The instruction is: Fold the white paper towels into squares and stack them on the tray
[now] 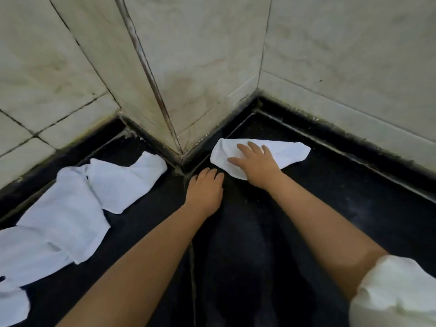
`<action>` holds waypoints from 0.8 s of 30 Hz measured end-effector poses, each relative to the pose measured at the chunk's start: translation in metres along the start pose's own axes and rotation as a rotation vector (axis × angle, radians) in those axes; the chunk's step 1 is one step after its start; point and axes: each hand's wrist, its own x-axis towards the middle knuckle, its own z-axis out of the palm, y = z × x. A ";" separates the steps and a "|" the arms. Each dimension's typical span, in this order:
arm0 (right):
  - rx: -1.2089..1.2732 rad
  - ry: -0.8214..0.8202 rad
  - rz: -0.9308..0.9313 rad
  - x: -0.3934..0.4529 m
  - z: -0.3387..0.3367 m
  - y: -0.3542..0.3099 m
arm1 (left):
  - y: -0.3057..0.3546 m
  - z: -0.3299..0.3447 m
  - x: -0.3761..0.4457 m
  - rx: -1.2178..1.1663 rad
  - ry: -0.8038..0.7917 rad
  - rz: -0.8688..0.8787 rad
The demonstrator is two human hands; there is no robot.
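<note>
A: Head view. What is the right hand [256, 165] doing?

B: It lies flat, fingers straight and spread, pressing down on a white towel [280, 153] at about one o'clock from the middle of the frame. The palm covers the towel's near left part.

A: How does that towel look?

B: Soft, white, with a faint woven texture. It is folded into a rough pointed shape, one rounded end toward ten o'clock and a tapered end toward three o'clock. Not a neat square. It rests on the black surface [330, 208], close to the inner corner of the tiled wall [200, 55].

A: And the left hand [205, 192]?

B: At about twelve o'clock of centre, just beside the right hand, toward seven o'clock of the towel. Its fingers are held together and bent a little at the tips, resting on the dark surface. It holds nothing; whether a fingertip reaches the towel's edge I cannot tell.

A: Any other towels?

B: Yes, a loose heap of white towels [70, 204] runs from nine o'clock down to the eight o'clock corner of the frame, unfolded, crumpled and overlapping, well apart from the pressed towel. One piece [125, 180] at its upper end lies opened nearly flat by the wall's outer corner.

A: Anything at the frame's edge?

B: A white sleeve [396, 291] at five o'clock, on the right arm.
</note>
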 end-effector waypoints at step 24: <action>0.210 0.436 0.538 -0.305 -0.035 0.071 | 0.096 -0.086 -0.106 -0.046 0.194 0.685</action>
